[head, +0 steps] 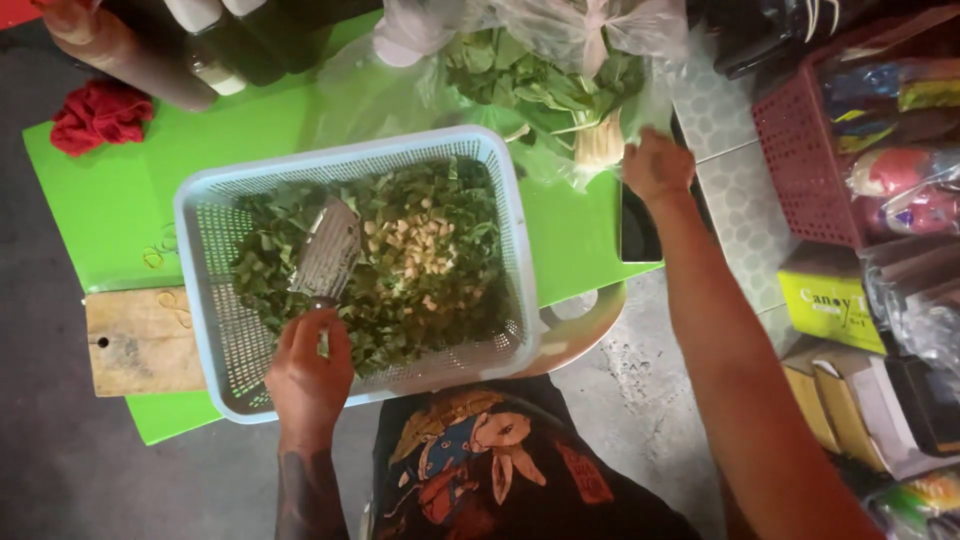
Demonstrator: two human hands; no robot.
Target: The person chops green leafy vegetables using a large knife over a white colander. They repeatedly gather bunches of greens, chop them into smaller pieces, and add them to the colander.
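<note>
cleaver [328, 248] in left hand [308, 372], one basket [200, 215], right hand [655, 165] on bag [640, 40]

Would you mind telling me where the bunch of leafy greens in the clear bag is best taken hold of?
Probably at the pale stem end of the bunch of greens, coming from the right, where the right hand already is. The stalks gather there into one firm bundle pointing toward the person, while the leaves fan out loosely inside the bag.
</note>
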